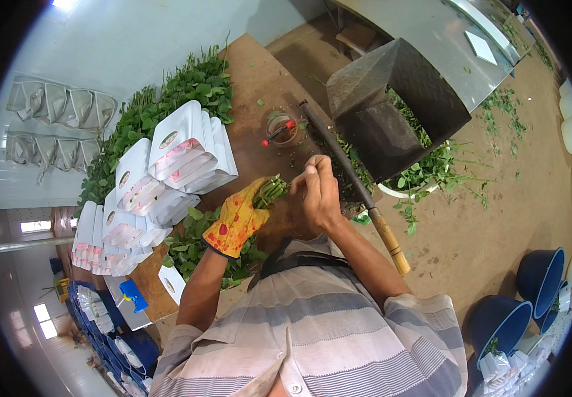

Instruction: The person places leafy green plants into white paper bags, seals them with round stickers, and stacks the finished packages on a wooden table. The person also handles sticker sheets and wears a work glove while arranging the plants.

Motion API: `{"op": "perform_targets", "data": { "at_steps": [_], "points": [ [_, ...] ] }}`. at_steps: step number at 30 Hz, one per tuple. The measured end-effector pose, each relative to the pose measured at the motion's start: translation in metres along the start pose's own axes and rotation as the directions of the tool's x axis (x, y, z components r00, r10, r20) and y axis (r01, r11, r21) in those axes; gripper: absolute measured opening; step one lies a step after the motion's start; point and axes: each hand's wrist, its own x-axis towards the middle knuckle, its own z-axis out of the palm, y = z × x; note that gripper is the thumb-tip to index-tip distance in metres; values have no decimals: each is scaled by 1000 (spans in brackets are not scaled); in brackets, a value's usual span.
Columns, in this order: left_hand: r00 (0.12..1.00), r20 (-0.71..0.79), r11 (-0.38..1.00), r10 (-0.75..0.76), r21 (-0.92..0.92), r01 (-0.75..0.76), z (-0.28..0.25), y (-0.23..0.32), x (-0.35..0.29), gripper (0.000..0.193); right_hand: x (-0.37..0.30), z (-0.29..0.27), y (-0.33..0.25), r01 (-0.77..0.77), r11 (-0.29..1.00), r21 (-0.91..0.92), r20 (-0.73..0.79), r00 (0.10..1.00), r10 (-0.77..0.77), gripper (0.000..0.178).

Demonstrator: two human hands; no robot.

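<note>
My left hand [238, 218], in a yellow work glove with red and orange spots, is wrapped round a bunch of cut green stems [273, 190]. The cut ends point up and to the right. Leaves [196, 241] below the glove appear to belong to the same bunch. Just right of the stem ends is my bare right hand [319, 192], its fingertips pinched together. Anything between those fingertips is too small to make out. A long dark cutter bar [339, 155] with a wooden handle [390, 239] lies slanting to the right of this hand.
White sleeve-wrapped bunches of pink flowers [180, 142] are stacked at left, before a bank of leafy stems [193, 86]. A small jar [283, 129] with a red-and-black tool stands on the brown table [253, 73]. A dark metal chute [365, 86] is at right; blue buckets [498, 324] stand lower right.
</note>
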Motion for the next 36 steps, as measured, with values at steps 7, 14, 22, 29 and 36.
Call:
{"op": "perform_targets", "data": {
  "at_steps": [7, 14, 22, 29, 36],
  "points": [
    [1000, 25, 1000, 10, -24, -10, -5, 3, -2, 59, 9, 1, 2, -32, 995, 94, -65, 997, 39, 19],
    [1000, -3, 1000, -10, 4, 10, -1, -1, 0, 56, 1, 2, 1, -71, 996, 63, -24, 997, 72, 15],
    [1000, -9, 1000, -15, 12, 16, -6, -3, 3, 56, -25, 6, 23, 195, 959, -206, 112, 978, -175, 13],
    [997, -56, 995, 60, 89, -55, -11, -12, 20, 60, -33, 24, 50, -286, 948, 141, 166, 951, 262, 27],
    [991, 81, 989, -105, 113, 96, 18, -24, 49, 63, -41, 0, 83, -751, 521, 406, 188, 626, 757, 30]
  ]
}}
